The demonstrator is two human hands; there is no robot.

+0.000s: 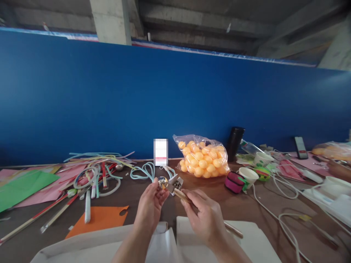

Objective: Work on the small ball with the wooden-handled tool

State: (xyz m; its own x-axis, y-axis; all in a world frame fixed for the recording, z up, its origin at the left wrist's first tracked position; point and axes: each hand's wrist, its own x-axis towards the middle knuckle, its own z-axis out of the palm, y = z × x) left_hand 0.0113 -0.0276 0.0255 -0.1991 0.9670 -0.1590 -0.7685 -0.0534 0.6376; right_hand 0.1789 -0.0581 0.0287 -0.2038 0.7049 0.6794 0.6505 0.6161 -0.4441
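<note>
My left hand (153, 199) pinches a small, shiny, round metal piece (162, 182) between thumb and fingers. My right hand (204, 213) is wrapped round the handle of a wooden-handled tool (182, 195), whose flat grey head points toward the metal piece. The handle's rear end comes out below my right palm. Head and metal piece are very close; whether they touch I cannot tell. Just behind the tool's head is a small holder with several shiny metal balls (178, 183), partly hidden. Pale sheets (230, 241) lie beneath both forearms.
A clear bag of orange balls (203, 160) stands behind my hands, near a black cylinder (236, 144). To the left lie tangled tubes (94, 179) and coloured sheets (33, 186). Right are a magenta pouch (234, 182), a paper cup (248, 175) and loose white cables (283, 223).
</note>
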